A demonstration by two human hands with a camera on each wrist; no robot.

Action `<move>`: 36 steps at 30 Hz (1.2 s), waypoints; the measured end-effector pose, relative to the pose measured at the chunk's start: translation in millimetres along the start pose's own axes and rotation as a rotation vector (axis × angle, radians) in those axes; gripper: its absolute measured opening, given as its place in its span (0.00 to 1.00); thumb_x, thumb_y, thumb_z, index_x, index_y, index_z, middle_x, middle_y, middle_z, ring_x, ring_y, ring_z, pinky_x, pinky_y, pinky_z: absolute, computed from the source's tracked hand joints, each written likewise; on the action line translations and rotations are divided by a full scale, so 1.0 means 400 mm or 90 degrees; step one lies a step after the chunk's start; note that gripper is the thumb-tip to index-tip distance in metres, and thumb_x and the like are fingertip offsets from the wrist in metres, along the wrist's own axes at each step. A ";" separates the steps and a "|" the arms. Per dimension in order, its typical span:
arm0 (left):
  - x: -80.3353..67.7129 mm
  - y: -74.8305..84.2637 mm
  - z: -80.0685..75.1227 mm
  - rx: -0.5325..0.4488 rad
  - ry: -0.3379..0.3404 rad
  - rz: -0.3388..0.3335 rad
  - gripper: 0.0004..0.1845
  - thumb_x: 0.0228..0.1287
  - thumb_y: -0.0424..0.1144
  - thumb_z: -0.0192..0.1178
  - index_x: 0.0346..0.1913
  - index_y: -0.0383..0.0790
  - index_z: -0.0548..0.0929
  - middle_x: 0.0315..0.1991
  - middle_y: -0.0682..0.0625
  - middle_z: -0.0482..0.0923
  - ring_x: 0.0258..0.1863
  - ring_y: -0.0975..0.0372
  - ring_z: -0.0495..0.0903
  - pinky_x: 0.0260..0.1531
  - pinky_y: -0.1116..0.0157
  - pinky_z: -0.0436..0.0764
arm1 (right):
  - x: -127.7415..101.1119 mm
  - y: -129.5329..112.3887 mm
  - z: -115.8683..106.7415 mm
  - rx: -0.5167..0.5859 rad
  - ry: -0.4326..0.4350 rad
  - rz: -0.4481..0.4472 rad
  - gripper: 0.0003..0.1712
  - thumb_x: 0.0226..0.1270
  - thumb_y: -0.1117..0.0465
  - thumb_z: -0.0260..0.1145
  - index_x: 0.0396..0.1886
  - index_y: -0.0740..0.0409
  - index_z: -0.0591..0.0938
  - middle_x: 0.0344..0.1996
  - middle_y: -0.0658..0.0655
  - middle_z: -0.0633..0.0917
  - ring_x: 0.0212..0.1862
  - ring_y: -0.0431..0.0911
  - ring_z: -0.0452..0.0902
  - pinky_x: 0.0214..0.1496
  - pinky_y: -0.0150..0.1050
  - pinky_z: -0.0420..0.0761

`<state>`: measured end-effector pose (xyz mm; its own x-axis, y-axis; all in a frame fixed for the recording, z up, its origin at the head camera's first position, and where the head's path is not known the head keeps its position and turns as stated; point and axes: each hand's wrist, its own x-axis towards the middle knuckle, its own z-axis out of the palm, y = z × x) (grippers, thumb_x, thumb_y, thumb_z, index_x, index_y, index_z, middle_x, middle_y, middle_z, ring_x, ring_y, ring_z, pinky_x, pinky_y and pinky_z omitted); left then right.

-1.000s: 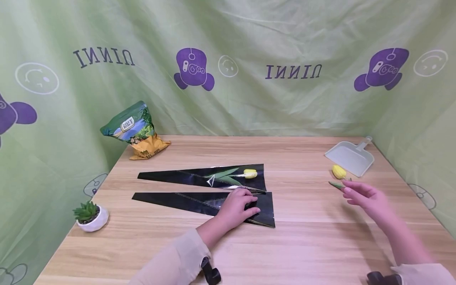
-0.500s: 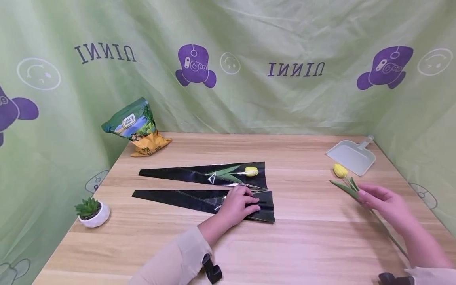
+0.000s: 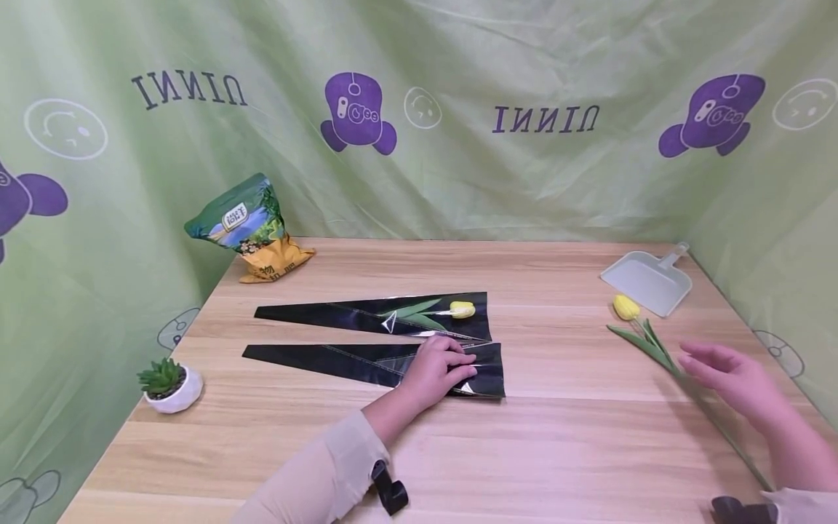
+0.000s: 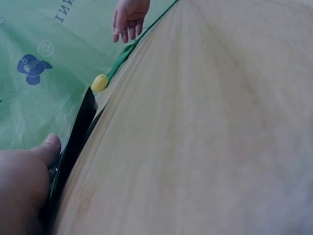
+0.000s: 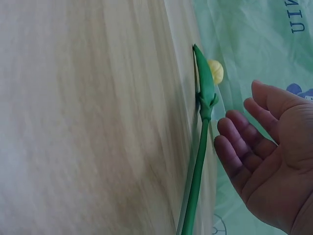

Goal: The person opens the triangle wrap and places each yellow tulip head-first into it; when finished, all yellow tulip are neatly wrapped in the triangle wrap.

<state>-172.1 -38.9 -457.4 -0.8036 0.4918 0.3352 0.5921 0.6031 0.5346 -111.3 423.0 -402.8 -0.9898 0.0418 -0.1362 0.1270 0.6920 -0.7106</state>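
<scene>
Right hand [image 3: 736, 378], near right: fingers [image 5: 234, 147] spread and straight, holding nothing, just beside the loose tulip [image 3: 644, 338] lying flat on the counter [image 3: 563, 444]; its stem end is hidden behind the forearm. Left hand [image 3: 435, 367], centre: fingers lie on the wide end of the near black sleeve [image 3: 366, 364]; fingertips' grip unclear. Far sleeve [image 3: 366, 318] holds another tulip [image 3: 458, 310], stem mostly hidden.

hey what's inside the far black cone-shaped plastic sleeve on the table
Inside the far black cone-shaped plastic flower sleeve lies a yellow artificial tulip with green leaves showing. Its lower stem cannot be seen under the black plastic.
</scene>
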 end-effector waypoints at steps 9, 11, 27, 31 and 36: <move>-0.001 -0.002 0.001 -0.051 0.019 -0.010 0.13 0.61 0.44 0.67 0.47 0.46 0.89 0.44 0.50 0.83 0.50 0.57 0.77 0.55 0.60 0.75 | 0.003 0.015 0.001 -0.111 -0.023 0.010 0.36 0.72 0.50 0.61 0.64 0.77 0.67 0.46 0.67 0.85 0.34 0.16 0.66 0.34 0.28 0.78; -0.001 -0.002 0.000 -0.074 0.026 -0.019 0.13 0.61 0.43 0.67 0.47 0.45 0.89 0.44 0.49 0.83 0.50 0.57 0.78 0.56 0.59 0.75 | 0.004 0.013 0.003 -0.131 -0.029 0.012 0.36 0.71 0.50 0.62 0.64 0.76 0.68 0.48 0.74 0.82 0.33 0.16 0.66 0.34 0.28 0.77; -0.005 0.006 -0.005 -0.162 0.068 -0.050 0.12 0.60 0.42 0.68 0.46 0.43 0.89 0.42 0.51 0.84 0.47 0.58 0.80 0.51 0.61 0.77 | 0.016 0.004 0.011 -0.196 -0.051 0.004 0.37 0.65 0.52 0.68 0.62 0.76 0.70 0.39 0.65 0.84 0.39 0.46 0.77 0.38 0.39 0.72; -0.005 0.005 -0.004 -0.158 0.063 -0.052 0.12 0.60 0.42 0.68 0.47 0.44 0.89 0.42 0.51 0.84 0.47 0.58 0.80 0.51 0.61 0.77 | 0.016 0.010 0.013 -0.210 -0.045 -0.004 0.34 0.65 0.54 0.68 0.61 0.75 0.71 0.37 0.63 0.84 0.38 0.45 0.77 0.38 0.42 0.73; -0.006 0.005 -0.003 -0.153 0.064 -0.050 0.12 0.61 0.42 0.68 0.47 0.44 0.89 0.42 0.51 0.84 0.47 0.58 0.80 0.51 0.61 0.77 | 0.013 0.007 0.012 -0.209 -0.045 -0.006 0.33 0.66 0.56 0.66 0.61 0.76 0.71 0.36 0.63 0.85 0.38 0.47 0.78 0.41 0.53 0.76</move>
<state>-169.0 -39.7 -456.1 -0.8556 0.3771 0.3546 0.5060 0.4647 0.7267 -115.6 421.7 -408.7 -0.9825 -0.0072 -0.1863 0.0794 0.8881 -0.4527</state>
